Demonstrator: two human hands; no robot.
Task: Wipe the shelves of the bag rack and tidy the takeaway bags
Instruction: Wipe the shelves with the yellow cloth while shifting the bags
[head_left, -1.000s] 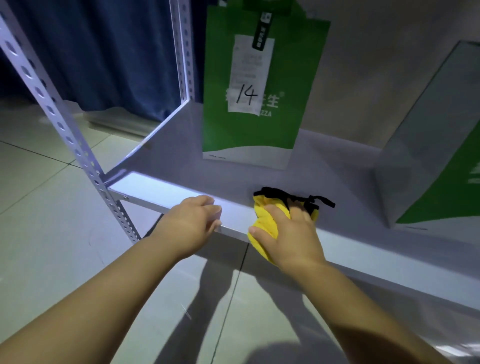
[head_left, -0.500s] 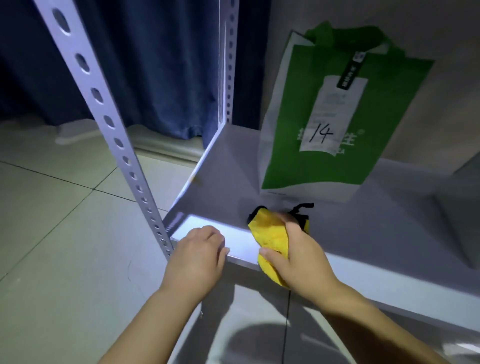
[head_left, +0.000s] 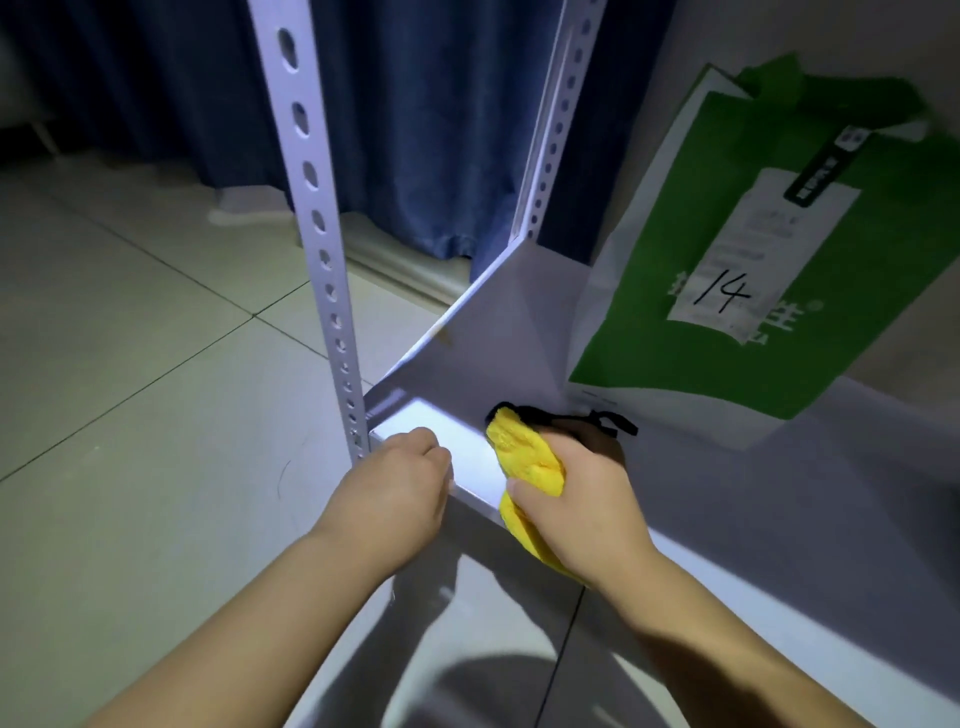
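Head view, looking down at the bottom-left corner of the rack. The left hand (head_left: 400, 486) was on the front lip of the shelf (head_left: 511, 353), right beside the perforated post (head_left: 317, 208). Its fingers (head_left: 428, 452) curled over the edge, and it seemed to be gripping, though the tips were hidden behind the lip. The right hand (head_left: 584, 501) was clamped on the yellow cloth (head_left: 524, 460), thumb on the near side and the fingers folded over the top. The cloth was bunched up, pressed on the shelf's front edge with a tail drooping below the lip. Its black trim poked out from under the hand onto the shelf. The two hands sat near each other, with a bright strip of shelf edge between them.

Behind the cloth stood the green-and-white bag (head_left: 670, 332), upright towards the back of the same shelf and apart from the hand. A receipt (head_left: 737, 270) with "14" handwritten on it was stuck to its face. A dark blue curtain (head_left: 415, 130) hung behind the rack, and pale floor (head_left: 130, 415) tiles ran off to the left.
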